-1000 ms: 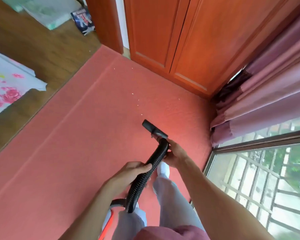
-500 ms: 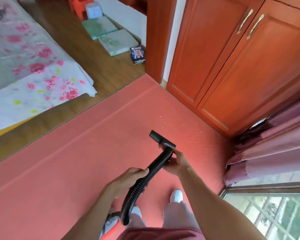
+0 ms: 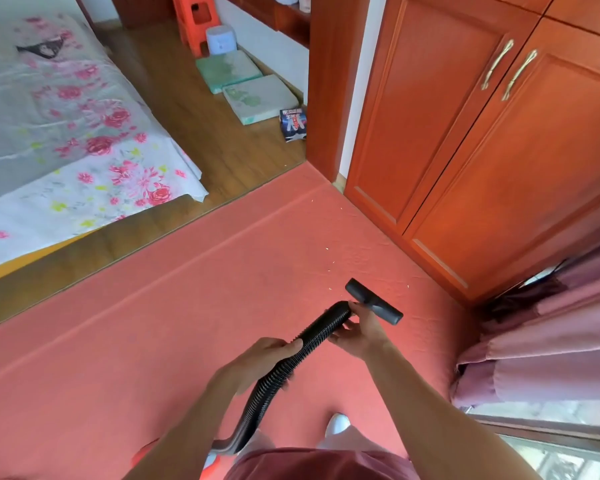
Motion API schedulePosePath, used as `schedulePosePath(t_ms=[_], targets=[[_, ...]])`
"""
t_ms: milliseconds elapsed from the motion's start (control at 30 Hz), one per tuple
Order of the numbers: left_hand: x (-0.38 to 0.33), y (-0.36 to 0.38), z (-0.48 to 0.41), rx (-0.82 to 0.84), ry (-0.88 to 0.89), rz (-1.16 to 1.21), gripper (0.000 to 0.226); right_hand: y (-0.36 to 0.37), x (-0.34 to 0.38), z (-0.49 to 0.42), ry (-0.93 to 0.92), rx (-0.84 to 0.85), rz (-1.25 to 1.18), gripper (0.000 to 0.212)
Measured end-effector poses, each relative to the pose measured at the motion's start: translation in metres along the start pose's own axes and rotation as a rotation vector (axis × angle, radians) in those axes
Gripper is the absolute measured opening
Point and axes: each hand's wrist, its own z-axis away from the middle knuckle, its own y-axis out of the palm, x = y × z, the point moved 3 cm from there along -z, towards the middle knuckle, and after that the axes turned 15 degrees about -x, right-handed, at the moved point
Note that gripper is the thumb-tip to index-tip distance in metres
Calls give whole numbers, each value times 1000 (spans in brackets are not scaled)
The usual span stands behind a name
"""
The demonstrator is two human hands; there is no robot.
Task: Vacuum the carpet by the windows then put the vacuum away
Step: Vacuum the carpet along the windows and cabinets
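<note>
Both forearms reach forward from the lower edge; the left hand point(image 3: 257, 365) curls round the ribbed black hose point(image 3: 314, 336) at mid-length, thumb on top; the right hand point(image 3: 361, 332), at one o'clock from it, grips the hose's end behind the nozzle point(image 3: 373, 301), which lies over the red carpet point(image 3: 136, 358); pale crumbs point(image 3: 326, 250) lie at eleven o'clock of it.

Black ribbed hose point(image 3: 293, 358), nozzle point(image 3: 373, 301) over carpet point(image 3: 153, 341)
</note>
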Motion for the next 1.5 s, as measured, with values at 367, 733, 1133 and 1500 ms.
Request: schedulePosePath(t_ms=[367, 733, 1133, 1500], targets=[[-73, 6, -18, -69, -23, -57, 52, 41, 80, 2, 23, 118, 278, 22], [-112, -29, -67, 86, -147, 72, 47, 116, 105, -26, 40, 5, 508, 36], [-53, -46, -123, 7, -291, 226, 60, 143, 70, -102, 88, -201, 653, 26], [1, -17, -187, -229, -280, 76, 67, 115, 40, -207, 43, -390, 611, 17]])
